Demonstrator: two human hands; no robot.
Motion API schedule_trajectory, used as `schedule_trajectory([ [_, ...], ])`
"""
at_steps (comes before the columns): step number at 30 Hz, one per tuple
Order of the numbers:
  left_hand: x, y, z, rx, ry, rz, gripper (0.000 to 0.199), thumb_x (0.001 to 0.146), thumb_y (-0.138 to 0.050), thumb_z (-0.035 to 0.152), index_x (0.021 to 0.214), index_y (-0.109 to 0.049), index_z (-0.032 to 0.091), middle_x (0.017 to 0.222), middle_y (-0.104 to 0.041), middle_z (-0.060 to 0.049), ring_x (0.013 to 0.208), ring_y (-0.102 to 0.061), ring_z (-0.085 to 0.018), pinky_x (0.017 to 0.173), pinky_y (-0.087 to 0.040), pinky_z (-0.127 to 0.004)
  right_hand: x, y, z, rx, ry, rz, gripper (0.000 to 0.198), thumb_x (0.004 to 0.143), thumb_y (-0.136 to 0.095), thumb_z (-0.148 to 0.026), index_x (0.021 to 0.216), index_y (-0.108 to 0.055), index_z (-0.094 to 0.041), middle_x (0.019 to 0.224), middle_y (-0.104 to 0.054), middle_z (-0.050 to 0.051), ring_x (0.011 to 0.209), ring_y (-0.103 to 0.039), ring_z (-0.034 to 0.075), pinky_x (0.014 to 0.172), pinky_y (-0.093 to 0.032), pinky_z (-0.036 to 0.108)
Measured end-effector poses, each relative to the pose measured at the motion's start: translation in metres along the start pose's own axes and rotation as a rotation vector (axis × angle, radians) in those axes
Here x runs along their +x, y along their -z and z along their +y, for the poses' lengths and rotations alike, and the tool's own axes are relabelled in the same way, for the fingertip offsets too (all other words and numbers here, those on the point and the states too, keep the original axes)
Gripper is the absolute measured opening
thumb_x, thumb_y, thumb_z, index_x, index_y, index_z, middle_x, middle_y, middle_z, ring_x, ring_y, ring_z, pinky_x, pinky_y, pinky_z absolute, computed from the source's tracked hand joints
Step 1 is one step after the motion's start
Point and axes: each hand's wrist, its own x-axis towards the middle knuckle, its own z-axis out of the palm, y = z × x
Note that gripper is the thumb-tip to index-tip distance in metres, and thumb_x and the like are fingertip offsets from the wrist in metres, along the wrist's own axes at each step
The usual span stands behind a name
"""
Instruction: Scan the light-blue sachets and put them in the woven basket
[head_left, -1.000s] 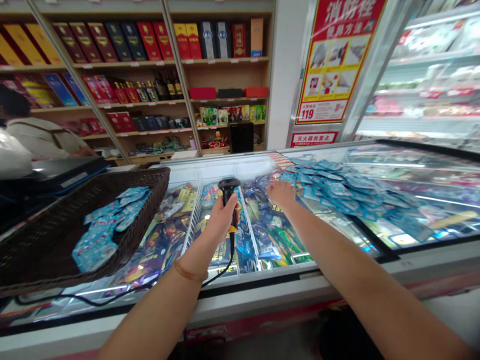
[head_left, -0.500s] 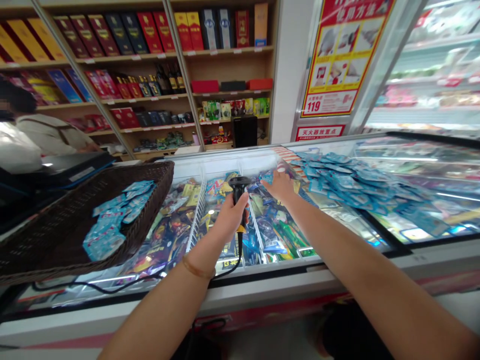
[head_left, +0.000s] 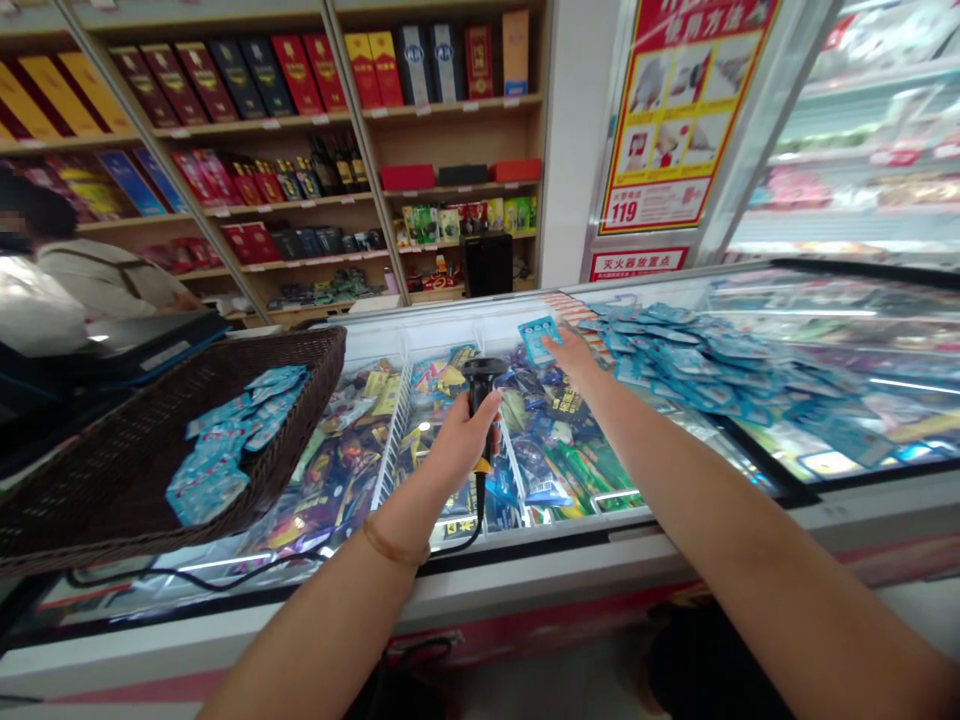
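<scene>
Left hand point(head_left: 466, 432) is wrapped tight around the scanner point(head_left: 481, 385), head up and pointing away over the freezer lid point(head_left: 675, 450), its cable point(head_left: 225, 572) trailing off left along the glass. Right hand point(head_left: 574, 352) is stretched out over the lid, pinching a blue packet point(head_left: 538, 338) in its fingertips, lifted just clear at the left edge of the heap point(head_left: 705, 365) of the same packets. More of them lie in the basket point(head_left: 112, 450) on the left. Behind it, a person point(head_left: 97, 275) stands by the shelves point(head_left: 300, 150).
</scene>
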Motion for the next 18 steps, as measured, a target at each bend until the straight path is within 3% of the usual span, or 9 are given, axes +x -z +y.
schedule_trajectory([
  [6,-0.007,-0.007,-0.001,0.087,-0.031,-0.11,0.046,0.081,-0.065,0.062,0.09,-0.047,0.022,0.061,-0.054,0.006,0.043,-0.049,-0.009,0.045,-0.038,-0.024,-0.012,-0.007,-0.02,0.442,-0.218,-0.125,0.027,0.075,-0.074,-0.037,0.095,-0.061,-0.024,0.087,-0.075,0.0,0.091,-0.071,0.019,0.091,-0.052,0.042],
  [12,-0.008,-0.01,-0.005,0.196,-0.149,-0.204,0.047,0.082,-0.063,0.065,0.087,-0.044,0.022,0.054,-0.051,0.007,0.042,-0.047,-0.01,0.045,-0.037,-0.024,-0.02,-0.007,-0.032,0.403,-0.226,-0.115,0.026,0.074,-0.077,-0.029,0.088,-0.057,-0.022,0.078,-0.073,-0.001,0.084,-0.071,0.017,0.094,-0.051,0.039],
  [18,-0.008,-0.008,-0.007,0.242,-0.205,-0.233,0.044,0.087,-0.059,0.062,0.088,-0.041,0.023,0.053,-0.05,0.008,0.042,-0.046,-0.01,0.046,-0.037,-0.024,-0.027,-0.009,-0.043,0.496,-0.174,-0.165,0.031,0.07,-0.08,-0.036,0.085,-0.058,-0.02,0.062,-0.065,-0.005,0.07,-0.067,0.013,0.081,-0.051,0.029],
])
